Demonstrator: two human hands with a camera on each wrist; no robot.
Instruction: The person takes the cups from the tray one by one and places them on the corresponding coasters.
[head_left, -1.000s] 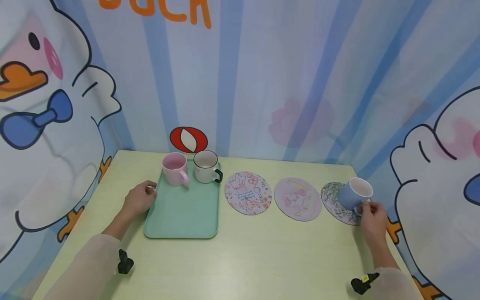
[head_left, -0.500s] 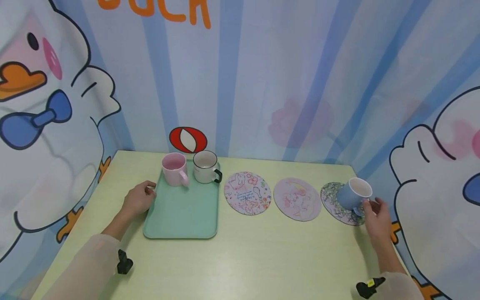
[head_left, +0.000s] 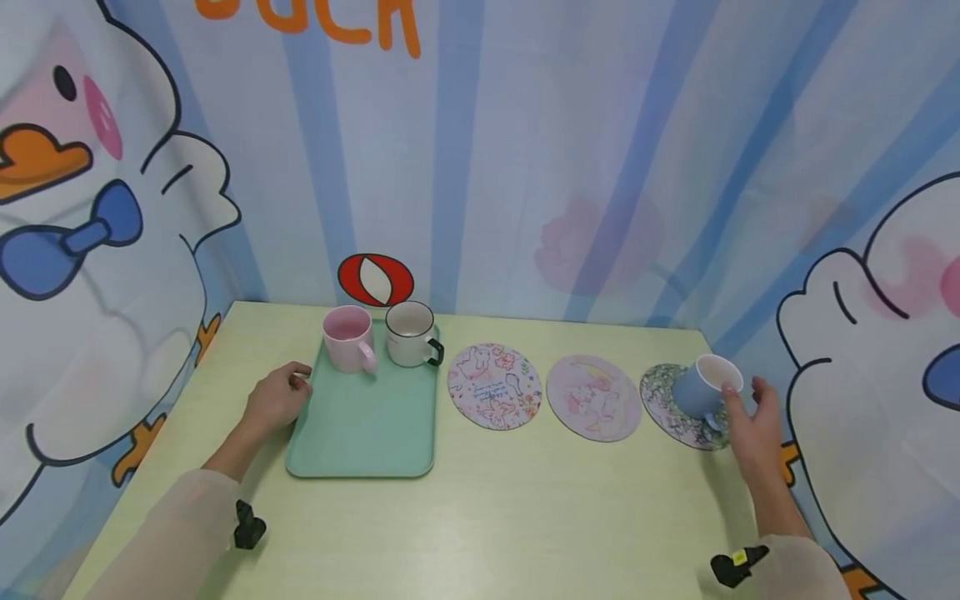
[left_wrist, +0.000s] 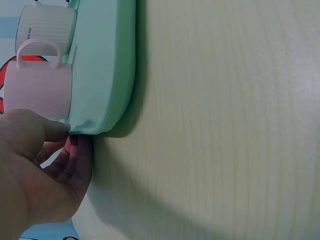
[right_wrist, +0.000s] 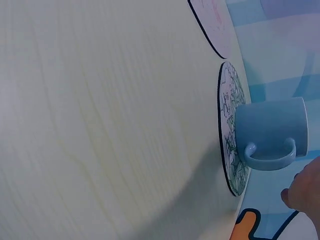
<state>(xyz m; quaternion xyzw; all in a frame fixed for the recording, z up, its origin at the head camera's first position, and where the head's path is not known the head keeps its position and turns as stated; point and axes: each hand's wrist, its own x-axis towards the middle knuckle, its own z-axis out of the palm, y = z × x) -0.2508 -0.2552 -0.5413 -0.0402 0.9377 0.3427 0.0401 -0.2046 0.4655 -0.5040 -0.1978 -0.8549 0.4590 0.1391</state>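
My left hand [head_left: 277,398] pinches the left rim of the green tray [head_left: 363,442], thumb on top and fingers beneath, as the left wrist view shows. A pink mug [head_left: 348,346] and a white mug [head_left: 408,337] with a black-and-white handle stand upright at the tray's far end. On the right, a blue mug [head_left: 693,396] stands on a round coaster [right_wrist: 233,130] with a green-and-purple pattern. Its handle [right_wrist: 270,162] is free. My right hand [head_left: 756,433] is just to the right of this mug, with its fingers relaxed and holding nothing.
Between the tray and the blue mug lie two more round coasters, one flowery [head_left: 495,387] and one pale pink [head_left: 594,398]. The pale wooden table [head_left: 510,517] meets a striped cartoon curtain [head_left: 495,167] behind and at both sides.
The right hand has let go of the blue mug's handle and drawn slightly right, its thumb now raised near the rim. The left hand and the tray have not moved.
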